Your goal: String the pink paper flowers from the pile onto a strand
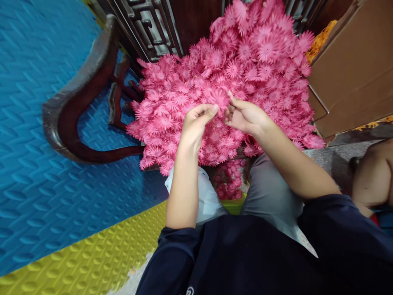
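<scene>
Pinched between my two hands is a pink artificial flower (220, 98) with thin, pointed petals. My left hand (201, 116) grips its lower left side with thumb and forefinger. On the other side, my right hand (242, 114) has thumb and fingertips closed at the flower's right edge. Directly beneath and beyond both hands spreads a large heap of similar pink flowers (264, 69), rising highest at the back right. Part of the heap is hidden behind my hands and forearms.
To the left, a dark carved wooden chair arm (66, 119) curves over blue and yellow foam mats (27, 176). A brown cardboard box (356, 69) stands at the right, with orange material (321, 41) behind it. More pink flowers (230, 180) lie low between my knees. Another person's bare limb (373, 176) shows far right.
</scene>
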Demonstrator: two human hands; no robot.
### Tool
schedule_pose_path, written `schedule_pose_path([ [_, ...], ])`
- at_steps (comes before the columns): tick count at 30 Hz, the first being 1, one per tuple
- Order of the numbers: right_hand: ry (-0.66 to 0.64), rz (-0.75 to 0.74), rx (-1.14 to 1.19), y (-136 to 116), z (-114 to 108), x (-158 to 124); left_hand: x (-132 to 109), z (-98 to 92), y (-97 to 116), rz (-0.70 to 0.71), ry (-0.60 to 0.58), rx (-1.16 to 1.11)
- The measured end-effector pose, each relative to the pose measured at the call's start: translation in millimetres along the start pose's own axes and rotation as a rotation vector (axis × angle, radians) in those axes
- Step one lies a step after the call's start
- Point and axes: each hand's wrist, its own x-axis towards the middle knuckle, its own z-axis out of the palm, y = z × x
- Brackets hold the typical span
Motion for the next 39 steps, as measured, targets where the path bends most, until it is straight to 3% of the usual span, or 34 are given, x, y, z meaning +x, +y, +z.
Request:
schedule_pose_path([
  [2,0.036,-0.004,-0.001,-1,-3,2,3,-3.8,-4,0.016,0.080,-0.021],
  [7,0.071,-0.092,-0.018,-1,-8,7,13,-20.0,-17,0.154,0.487,-0.037],
  [9,0.079,-0.102,-0.028,1,-10,8,15,-24.2,-17,0.176,0.545,-0.025],
  [16,0.057,-0.132,-0.105,2,-10,8,5,-5.9,-6,0.066,0.323,0.002],
  [19,0.065,-0.141,-0.120,5,-6,6,2,-1.0,-7,0.075,0.287,0.038],
  [21,0.098,-0.130,-0.103,5,-5,7,4,-5.1,-10,0.100,0.325,0.047],
  [26,0.234,-0.131,-0.046,0,-7,8,16,-29.7,-21,0.158,0.563,0.007],
  [29,0.245,-0.117,-0.049,-2,-8,7,21,-36.3,-26,0.186,0.601,-0.016],
  [34,0.175,-0.081,-0.080,2,-3,6,14,-19.7,-21,0.220,0.481,0.125],
  [39,0.113,-0.131,-0.110,7,0,5,-4,3.3,-3,0.243,0.191,0.365],
])
